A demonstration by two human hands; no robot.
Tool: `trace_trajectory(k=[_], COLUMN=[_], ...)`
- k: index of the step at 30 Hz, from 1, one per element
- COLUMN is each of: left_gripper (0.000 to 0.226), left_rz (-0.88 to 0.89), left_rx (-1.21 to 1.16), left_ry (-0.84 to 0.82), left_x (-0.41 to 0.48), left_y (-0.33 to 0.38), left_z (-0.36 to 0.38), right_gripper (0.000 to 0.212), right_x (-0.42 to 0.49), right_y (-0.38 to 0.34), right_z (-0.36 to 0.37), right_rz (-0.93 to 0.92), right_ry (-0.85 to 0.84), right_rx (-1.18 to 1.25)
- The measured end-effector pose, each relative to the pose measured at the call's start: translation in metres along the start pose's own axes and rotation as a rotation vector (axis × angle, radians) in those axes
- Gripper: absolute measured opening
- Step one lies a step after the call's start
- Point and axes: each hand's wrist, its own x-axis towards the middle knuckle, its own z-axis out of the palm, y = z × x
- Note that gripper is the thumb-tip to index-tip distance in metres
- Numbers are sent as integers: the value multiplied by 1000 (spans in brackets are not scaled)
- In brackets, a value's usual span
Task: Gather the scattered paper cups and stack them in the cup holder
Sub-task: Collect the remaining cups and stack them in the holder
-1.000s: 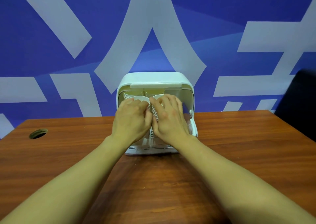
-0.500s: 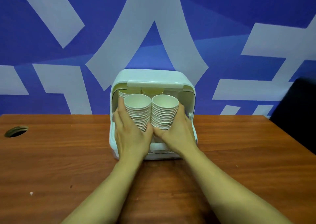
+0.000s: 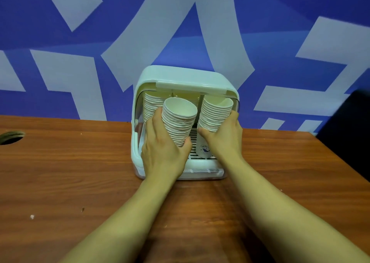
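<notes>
**A:** Where is the nested stack of paper cups (image 3: 179, 120)?

**B:** At the opening of the cup holder (image 3: 186, 78), rim up and narrow end down, tilted towards the camera. The left hand (image 3: 162, 150) grips it, with the fingers on its left side and the thumb at its base.

**A:** And the right hand (image 3: 226, 136)?

**B:** It curls round the lower half of a second stack (image 3: 215, 112), inside on the right. A third stack (image 3: 150, 106) stands at back left.

**A:** What is the next move?

**B:** Likely the left hand's. Its stack has to go back and down onto the slatted floor (image 3: 193, 140), between the other two.
</notes>
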Motion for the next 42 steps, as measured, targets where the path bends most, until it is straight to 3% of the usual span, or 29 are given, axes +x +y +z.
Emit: trace_trajectory(k=[20, 31, 42], left_gripper=[88, 90, 96], left_rz=[-31, -59, -141], left_rx=[30, 50, -35], left_ry=[14, -19, -12], left_x=[1, 3, 9], left_y=[0, -1, 0], left_z=[1, 2, -4], right_gripper=[81, 80, 78], right_x=[28, 38, 26], right_y=[-16, -11, -14], right_z=[28, 17, 14], right_rz=[103, 115, 156], right_ry=[-46, -163, -158], right_rx=[-190, -134, -129])
